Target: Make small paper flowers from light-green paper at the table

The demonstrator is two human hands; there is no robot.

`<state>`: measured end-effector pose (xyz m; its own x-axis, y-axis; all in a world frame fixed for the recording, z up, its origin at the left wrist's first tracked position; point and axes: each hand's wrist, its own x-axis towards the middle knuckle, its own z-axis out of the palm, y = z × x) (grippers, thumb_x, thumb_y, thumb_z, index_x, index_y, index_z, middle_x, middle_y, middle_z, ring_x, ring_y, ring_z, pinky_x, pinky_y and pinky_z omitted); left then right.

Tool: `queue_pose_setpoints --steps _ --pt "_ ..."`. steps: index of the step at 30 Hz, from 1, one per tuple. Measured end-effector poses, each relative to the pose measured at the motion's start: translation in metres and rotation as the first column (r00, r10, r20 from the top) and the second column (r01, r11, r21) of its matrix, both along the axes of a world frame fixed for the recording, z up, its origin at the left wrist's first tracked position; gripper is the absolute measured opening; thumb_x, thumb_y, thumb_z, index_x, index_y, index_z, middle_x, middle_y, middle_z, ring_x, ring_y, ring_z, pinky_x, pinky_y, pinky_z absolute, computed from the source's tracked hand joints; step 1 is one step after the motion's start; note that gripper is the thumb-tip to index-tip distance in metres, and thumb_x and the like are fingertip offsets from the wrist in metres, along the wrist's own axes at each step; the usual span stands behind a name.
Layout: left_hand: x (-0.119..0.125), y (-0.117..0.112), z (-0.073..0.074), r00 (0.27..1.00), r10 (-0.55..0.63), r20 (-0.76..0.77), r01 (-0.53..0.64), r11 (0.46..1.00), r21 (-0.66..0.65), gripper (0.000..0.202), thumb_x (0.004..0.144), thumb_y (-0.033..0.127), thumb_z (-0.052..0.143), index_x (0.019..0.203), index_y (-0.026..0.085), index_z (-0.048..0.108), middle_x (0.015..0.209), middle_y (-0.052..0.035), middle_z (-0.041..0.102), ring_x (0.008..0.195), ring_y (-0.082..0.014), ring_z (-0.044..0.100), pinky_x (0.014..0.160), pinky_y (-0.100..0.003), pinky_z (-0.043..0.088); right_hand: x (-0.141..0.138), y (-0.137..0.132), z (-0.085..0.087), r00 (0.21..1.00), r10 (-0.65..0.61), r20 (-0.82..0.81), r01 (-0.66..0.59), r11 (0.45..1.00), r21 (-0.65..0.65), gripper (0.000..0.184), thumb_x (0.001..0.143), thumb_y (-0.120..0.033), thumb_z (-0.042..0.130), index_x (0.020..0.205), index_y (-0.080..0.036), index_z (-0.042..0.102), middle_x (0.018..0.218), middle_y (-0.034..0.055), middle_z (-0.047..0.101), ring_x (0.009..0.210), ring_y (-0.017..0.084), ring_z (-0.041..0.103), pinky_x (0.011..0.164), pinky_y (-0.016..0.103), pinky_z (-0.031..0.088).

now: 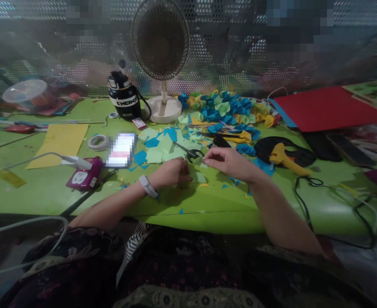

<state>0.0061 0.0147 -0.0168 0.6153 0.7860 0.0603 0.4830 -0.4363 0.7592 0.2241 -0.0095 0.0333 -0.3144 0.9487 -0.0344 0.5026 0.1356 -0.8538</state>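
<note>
Pale green paper scrap [199, 177] is lying on the table [214, 211] between the two hands. The right hand [225, 160] is hovering just behind it, thumb and forefinger pinching close together; anything held there is too small to make out. The left hand [172, 173] is curling closed near the scrap, knuckles up, wearing a white wristband [148, 186], its fingertips pointing down and hidden, so any hold cannot be confirmed. The black-handled scissors [195, 155] are resting just ahead of the hands, handles turned toward them, apparently placed for quick pickup, blades angling away to the left. Loose blue and green paper cuttings [164, 143] are scattering around them, and a heap of folded blue, green and yellow paper pieces [223, 109] is sitting farther back, perhaps pushed there to free working room. A yellow glue gun [283, 159] is lying on a black cut shape [280, 149] to the right. A phone [122, 149] is lying to the left with its screen obscured. A desk fan [160, 40] is standing beyond, and the mesh behind it is blurring out of legibility.
</note>
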Motion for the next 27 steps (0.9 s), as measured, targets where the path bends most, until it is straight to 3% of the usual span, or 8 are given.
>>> queue_pose_setpoints --steps 3,5,7,9,12,17,27 --pt "-0.001 0.005 0.004 0.991 0.067 0.12 -0.05 0.989 -0.142 0.019 0.07 0.026 0.078 0.073 0.017 0.062 0.07 -0.0039 0.064 0.06 -0.0146 0.056 0.058 -0.028 0.043 0.001 -0.001 0.001 0.996 0.063 0.062 -0.069 0.993 0.095 0.025 0.075 -0.044 0.066 0.069 -0.02 0.063 0.097 0.0075 0.068 0.094 0.022 0.061 0.085 0.036 0.046" --pt "-0.002 0.008 0.007 0.967 0.094 0.236 -0.016 0.949 -0.315 0.022 0.071 0.025 0.078 0.077 0.016 0.058 0.07 -0.0029 0.066 0.063 -0.0137 0.06 0.06 -0.027 0.048 0.001 -0.001 0.0 0.995 0.082 0.065 -0.086 0.994 0.073 0.024 0.076 -0.042 0.065 0.069 -0.019 0.062 0.107 0.009 0.068 0.099 0.023 0.062 0.087 0.036 0.046" --pt "-0.002 0.01 0.009 0.939 0.115 0.323 0.061 0.872 -0.485 0.025 0.074 0.022 0.076 0.089 0.015 0.058 0.073 -0.0029 0.068 0.067 -0.0139 0.065 0.065 -0.028 0.052 0.002 -0.001 -0.001 0.994 0.08 0.072 -0.081 0.997 0.017 0.024 0.076 -0.042 0.065 0.073 -0.018 0.063 0.098 0.0083 0.07 0.087 0.02 0.063 0.078 0.033 0.047" --pt "-0.002 0.01 0.011 0.923 0.139 0.359 0.101 0.812 -0.574 0.035 0.077 0.018 0.074 0.108 0.013 0.056 0.075 -0.0025 0.069 0.07 -0.0131 0.067 0.069 -0.029 0.055 0.002 0.0 -0.003 0.994 0.071 0.088 -0.07 0.997 -0.009 0.025 0.077 -0.043 0.064 0.076 -0.018 0.064 0.083 0.0052 0.068 0.074 0.017 0.06 0.069 0.03 0.046" --pt "-0.002 0.009 0.016 0.919 0.155 0.363 0.106 0.79 -0.603 0.044 0.082 0.013 0.068 0.124 0.012 0.054 0.072 0.0008 0.066 0.066 -0.0092 0.063 0.069 -0.027 0.057 0.001 0.001 -0.004 0.993 0.061 0.103 -0.061 0.998 -0.004 0.024 0.076 -0.042 0.063 0.075 -0.018 0.064 0.07 0.0017 0.063 0.066 0.015 0.055 0.064 0.028 0.043" --pt "-0.001 0.008 0.017 0.907 0.097 0.41 0.186 0.781 -0.597 0.036 0.085 0.011 0.064 0.12 0.012 0.059 0.067 0.0051 0.057 0.065 -0.0073 0.059 0.072 -0.027 0.059 0.0 0.002 -0.004 0.989 0.061 0.132 -0.061 0.998 -0.003 0.023 0.075 -0.042 0.063 0.072 -0.018 0.063 0.066 0.0012 0.062 0.062 0.013 0.051 0.06 0.028 0.039" --pt "-0.003 0.009 0.012 0.897 0.074 0.436 0.231 0.762 -0.605 0.03 0.081 0.018 0.071 0.11 0.013 0.064 0.094 -0.0053 0.069 0.078 -0.0114 0.065 0.071 -0.028 0.059 -0.002 0.004 -0.009 0.986 0.083 0.141 -0.08 0.996 -0.028 0.022 0.073 -0.04 0.063 0.071 -0.018 0.061 0.064 -0.001 0.058 0.06 0.012 0.047 0.058 0.027 0.036"
